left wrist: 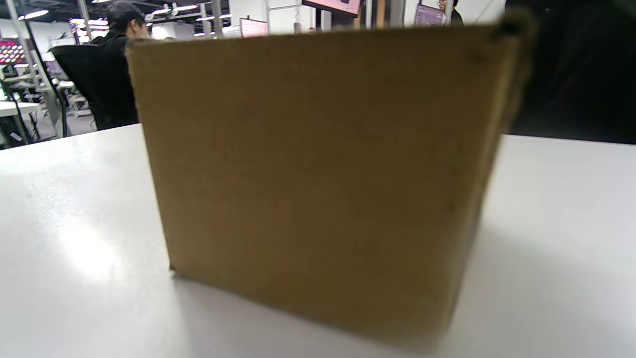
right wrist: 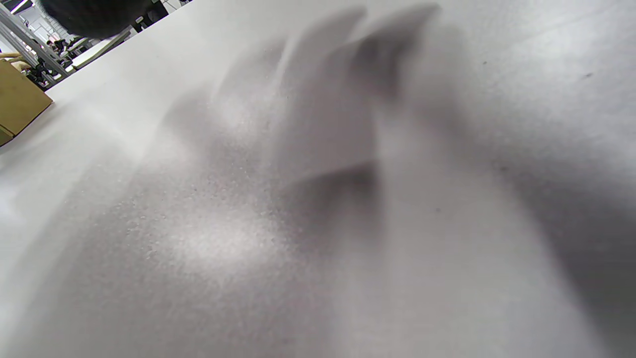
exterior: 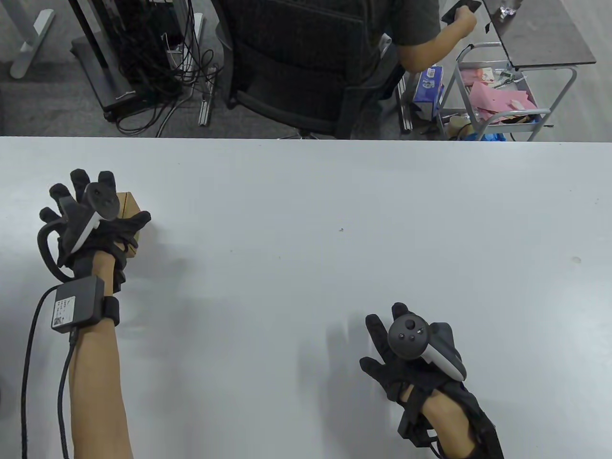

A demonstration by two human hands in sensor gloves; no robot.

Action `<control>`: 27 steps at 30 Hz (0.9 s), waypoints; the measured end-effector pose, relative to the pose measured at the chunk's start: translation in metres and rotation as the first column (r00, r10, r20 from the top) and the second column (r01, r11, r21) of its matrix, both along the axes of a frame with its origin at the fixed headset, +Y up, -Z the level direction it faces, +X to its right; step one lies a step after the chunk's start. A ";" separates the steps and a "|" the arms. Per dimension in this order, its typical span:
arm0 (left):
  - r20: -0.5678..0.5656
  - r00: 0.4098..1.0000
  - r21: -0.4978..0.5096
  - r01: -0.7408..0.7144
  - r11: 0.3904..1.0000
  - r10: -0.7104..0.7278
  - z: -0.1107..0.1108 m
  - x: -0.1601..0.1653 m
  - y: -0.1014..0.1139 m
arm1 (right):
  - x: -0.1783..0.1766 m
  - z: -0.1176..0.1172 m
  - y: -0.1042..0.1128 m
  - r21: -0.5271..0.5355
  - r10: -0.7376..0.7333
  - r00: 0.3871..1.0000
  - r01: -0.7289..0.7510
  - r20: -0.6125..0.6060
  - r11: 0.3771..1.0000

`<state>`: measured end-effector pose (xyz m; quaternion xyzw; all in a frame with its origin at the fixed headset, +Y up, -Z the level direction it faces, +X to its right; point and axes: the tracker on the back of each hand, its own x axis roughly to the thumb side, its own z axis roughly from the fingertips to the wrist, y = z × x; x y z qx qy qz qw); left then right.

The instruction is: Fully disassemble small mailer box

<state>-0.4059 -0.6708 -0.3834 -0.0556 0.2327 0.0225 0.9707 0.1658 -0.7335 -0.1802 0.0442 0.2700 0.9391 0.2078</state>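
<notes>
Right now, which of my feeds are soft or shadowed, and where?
Table view: sharp, with the left hand covering most of the mailer box. Left wrist view: the box fills the frame, blurred, and glare marks the table. Right wrist view: soft throughout, with a smeared hand shadow across the tabletop.

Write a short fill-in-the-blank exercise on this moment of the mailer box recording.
1. The box lies under the ____ hand.
2. The right hand holds ____.
3. The box stands on a ____ table.
4. In the left wrist view the box is still ____, not flattened.

Missing words: left; nothing; white; assembled
</notes>
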 end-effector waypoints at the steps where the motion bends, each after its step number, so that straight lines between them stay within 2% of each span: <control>1: -0.010 1.000 0.002 -0.012 1.000 0.012 -0.003 -0.003 0.001 | 0.000 0.000 0.000 0.000 0.000 1.000 0.000 0.002 1.000; 6: -0.088 0.994 -0.056 -0.073 0.996 0.068 -0.019 -0.020 0.000 | 0.001 -0.001 0.000 -0.016 -0.009 1.000 0.009 0.003 1.000; 9: -0.111 0.983 -0.073 -0.155 0.985 0.146 -0.027 -0.024 -0.010 | 0.002 -0.001 -0.002 -0.033 -0.011 1.000 0.011 0.003 0.999; 12: -0.133 0.986 -0.157 -0.125 0.980 0.104 -0.033 -0.025 -0.020 | 0.004 -0.002 -0.003 -0.043 -0.013 1.000 0.014 0.012 0.999; 13: -0.139 0.983 -0.168 -0.142 0.976 0.119 -0.034 -0.026 -0.022 | 0.005 -0.003 -0.003 -0.044 -0.014 1.000 0.014 0.016 0.999; 15: -0.170 0.956 -0.156 -0.266 0.951 0.239 -0.035 -0.027 -0.029 | 0.006 -0.003 -0.003 -0.044 -0.013 1.000 0.014 0.021 0.999; 17: -0.186 0.952 -0.185 -0.276 0.943 0.242 -0.035 -0.026 -0.030 | 0.006 -0.003 -0.003 -0.044 -0.015 1.000 0.016 0.020 0.999; 19: -0.170 0.965 -0.163 -0.226 0.960 0.199 -0.036 -0.025 -0.031 | 0.006 -0.003 -0.003 -0.042 -0.013 1.000 0.014 0.018 0.999; 27: -0.172 0.970 -0.090 -0.192 0.977 0.174 -0.033 -0.019 -0.030 | 0.006 -0.003 -0.005 -0.054 -0.016 1.000 0.017 0.012 0.998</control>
